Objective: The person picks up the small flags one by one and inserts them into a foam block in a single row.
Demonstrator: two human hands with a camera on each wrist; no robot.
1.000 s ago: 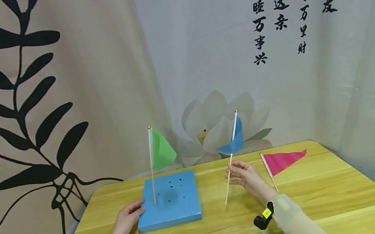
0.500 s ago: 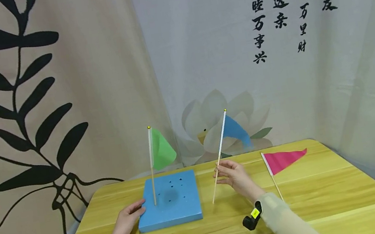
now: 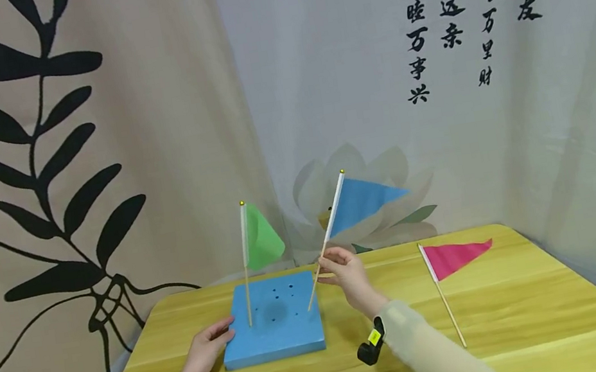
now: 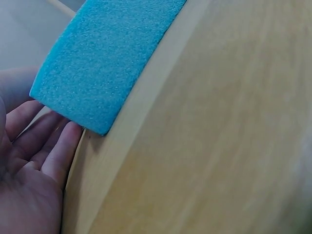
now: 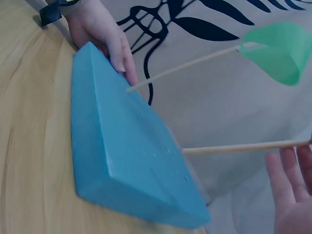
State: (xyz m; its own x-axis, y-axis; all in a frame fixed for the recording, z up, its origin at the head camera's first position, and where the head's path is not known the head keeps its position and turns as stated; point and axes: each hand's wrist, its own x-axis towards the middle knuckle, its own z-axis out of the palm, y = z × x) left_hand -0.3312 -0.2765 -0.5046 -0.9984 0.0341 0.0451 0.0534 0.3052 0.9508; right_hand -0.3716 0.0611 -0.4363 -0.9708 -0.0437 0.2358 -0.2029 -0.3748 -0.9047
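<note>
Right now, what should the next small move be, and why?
Probably straighten the blue flag over the nearest hole in the blue block: in the right hand, it leans, its lower end seemingly beside that hole; the green flag stands planted.

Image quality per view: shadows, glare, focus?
Head: even light, soft shadow on the table beside the right sleeve, no strong glare; left wrist: grain of the blue block readable, lower-right corner blurred; right wrist: slightly soft, cooler tint than head, right hand cut by the frame edge.

Standing flag [image 3: 261, 237] in block [image 3: 292, 333], lying flag [image 3: 452, 258] right, table [image 3: 518, 320] beneath
</note>
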